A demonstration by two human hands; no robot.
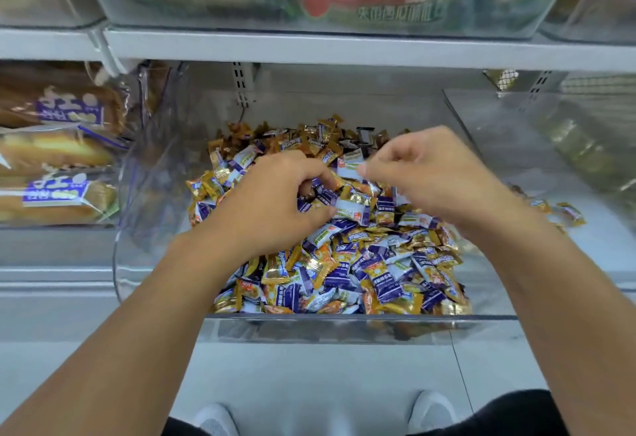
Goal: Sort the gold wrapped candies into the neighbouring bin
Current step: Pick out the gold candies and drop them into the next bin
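A clear plastic bin (330,327) on the shelf holds a heap of wrapped candies (347,263), gold ones mixed with purple-and-white ones. Both my hands are down in the heap. My left hand (275,201) has its fingers curled round several candies, and a white-and-gold candy (354,207) sticks out by its thumb. My right hand (430,177) pinches a small wrapped candy (351,165) between thumb and fingertips just above the pile. The neighbouring clear bin (537,160) to the right has a few gold candies (564,213) lying on its floor.
A bin of packaged bread (58,160) stands to the left. The shelf above (309,47) carries clear bins with red and green packets. Far right, another bin holds blurred greenish packets (585,146). My white shoes (430,411) show on the grey floor below.
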